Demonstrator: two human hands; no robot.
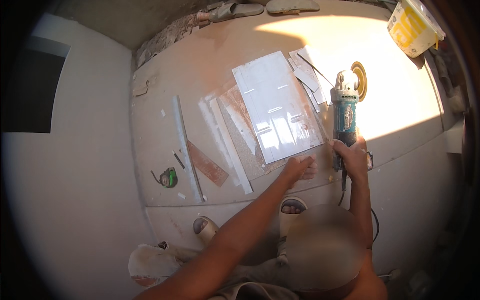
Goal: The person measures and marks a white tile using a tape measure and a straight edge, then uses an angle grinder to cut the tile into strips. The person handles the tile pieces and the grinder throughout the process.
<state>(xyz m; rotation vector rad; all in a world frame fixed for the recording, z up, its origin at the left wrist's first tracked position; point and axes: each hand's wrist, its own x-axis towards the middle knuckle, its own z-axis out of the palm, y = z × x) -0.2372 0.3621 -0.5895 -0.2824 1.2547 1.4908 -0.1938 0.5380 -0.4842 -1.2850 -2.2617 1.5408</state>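
My right hand (350, 157) grips the body of a teal angle grinder (344, 115), its yellow disc (362, 82) raised at the far end and its cord trailing down. My left hand (302, 167) has bent fingers at the near edge of a white rectangular tile (270, 100); what they hold, if anything, is unclear. The tile, with pale marks on it, lies on a worn board (232, 105). Narrow offcuts (307, 80) sit beside its upper right.
A metal straightedge (185, 145), pale strip (227, 145), reddish piece (210, 167) and green tape measure (169, 177) lie on the left. Sandals (235, 11) rest on the far ledge. A bucket (410, 27) stands top right. A white wall (85, 190) borders the left.
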